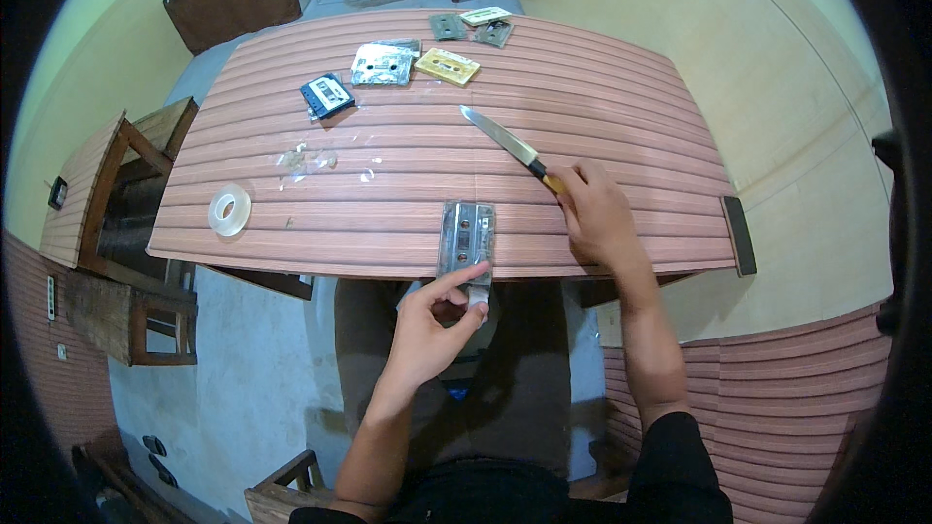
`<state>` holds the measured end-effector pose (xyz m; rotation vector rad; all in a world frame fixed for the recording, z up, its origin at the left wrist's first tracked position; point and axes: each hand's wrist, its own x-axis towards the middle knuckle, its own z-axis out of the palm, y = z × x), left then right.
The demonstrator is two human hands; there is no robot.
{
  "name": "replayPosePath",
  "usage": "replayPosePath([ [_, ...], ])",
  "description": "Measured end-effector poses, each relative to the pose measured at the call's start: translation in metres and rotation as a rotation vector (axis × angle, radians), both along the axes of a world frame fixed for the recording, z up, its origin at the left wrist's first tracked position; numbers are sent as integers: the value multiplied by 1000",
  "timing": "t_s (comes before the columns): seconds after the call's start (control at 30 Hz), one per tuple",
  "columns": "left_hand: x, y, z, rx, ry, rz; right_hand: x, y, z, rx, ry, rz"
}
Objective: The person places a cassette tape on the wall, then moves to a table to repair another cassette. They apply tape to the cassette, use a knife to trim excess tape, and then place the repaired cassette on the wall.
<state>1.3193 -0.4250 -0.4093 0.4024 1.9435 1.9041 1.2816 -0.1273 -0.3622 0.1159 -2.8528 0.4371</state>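
Observation:
A clear grey cassette tape lies at the near edge of the table in front of me. My left hand is closed at its near end. The index finger rests on the cassette, and the thumb and finger pinch a small whitish strip there; whether the strip is stuck to the cassette I cannot tell. To the right, my right hand grips the handle of a kitchen knife. Its blade points away and to the left, just over or on the table.
Across the striped pink table are a roll of clear tape, clear scraps, a dark blue cassette, pale cassettes, a yellow cassette and several more at the far edge. Wooden furniture stands left.

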Motion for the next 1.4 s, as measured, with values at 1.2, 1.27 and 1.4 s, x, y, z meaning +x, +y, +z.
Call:
replayPosePath([
  [1.2,-20,-7,38,-273,-2,-48,56,-80,164,558,-226,587],
  [1.27,-21,-8,41,-306,22,-52,60,-77,179,590,-236,559],
  [1.4,-21,-10,47,-366,159,-80,65,-73,193,646,-269,492],
])
